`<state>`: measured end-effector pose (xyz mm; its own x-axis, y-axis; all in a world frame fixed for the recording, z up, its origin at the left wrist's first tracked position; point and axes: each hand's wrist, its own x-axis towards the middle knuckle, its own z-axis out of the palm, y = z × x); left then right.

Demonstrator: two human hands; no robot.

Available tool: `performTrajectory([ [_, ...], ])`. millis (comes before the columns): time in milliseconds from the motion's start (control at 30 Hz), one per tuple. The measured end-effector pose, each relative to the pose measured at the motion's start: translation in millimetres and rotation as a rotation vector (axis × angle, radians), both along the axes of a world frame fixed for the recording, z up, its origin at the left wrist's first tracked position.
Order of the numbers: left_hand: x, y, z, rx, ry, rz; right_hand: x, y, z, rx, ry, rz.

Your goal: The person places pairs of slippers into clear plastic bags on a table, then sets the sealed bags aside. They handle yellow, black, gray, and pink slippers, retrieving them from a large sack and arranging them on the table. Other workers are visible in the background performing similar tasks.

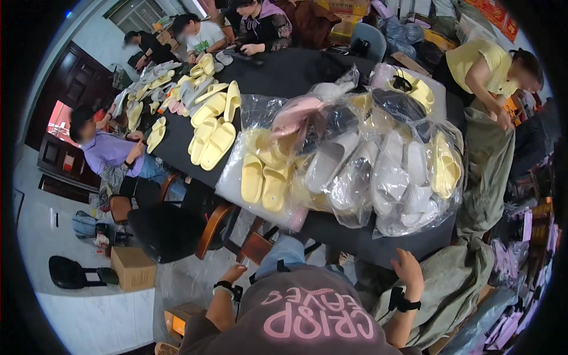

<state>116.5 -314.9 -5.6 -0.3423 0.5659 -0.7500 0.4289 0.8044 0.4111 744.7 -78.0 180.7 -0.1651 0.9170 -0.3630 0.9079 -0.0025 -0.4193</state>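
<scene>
My right hand (407, 271) is beside the table's near edge, its fingers apart and holding nothing. Low at my left side, away from the table, my left hand (233, 274) has its fingers loosely stretched with nothing seen in them. In front of me on the black table (355, 234) lie grey slippers in clear bags (393, 171), nearest to my right hand. Beside them are a bagged yellow slipper (447, 165), a pink slipper (296, 116) and a pair of yellow slippers (274, 188) on a stack of clear plastic bags (231, 180).
Loose yellow slippers (216, 145) spread along the table's left part. Several people sit or stand around it; a person in yellow (482, 68) bends at the right. Chairs (171, 228) and a cardboard box (133, 268) stand at left. Green cloth (488, 160) hangs at right.
</scene>
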Motion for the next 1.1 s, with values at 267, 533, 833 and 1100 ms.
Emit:
performTrajectory([
  [267, -71.9, 214.4, 61.8, 0.566, 0.118, -0.074, -117.4, 15.5, -18.6, -0.058, 0.083, -0.152],
  [533, -90.4, 377.5, 112.2, 0.859, 0.271, -0.71, -216.3, 1.4, -22.7, -0.175, 0.185, -0.375],
  [833, -100.5, 399.5, 55.1, 0.894, 0.106, -0.655, -276.6, 6.8, -47.8, -0.023, 0.118, -0.359],
  [1100, -112.3, 388.3, 44.4, 0.785, 0.047, -0.575, -303.4, 78.0, -82.3, 0.052, 0.257, -0.234],
])
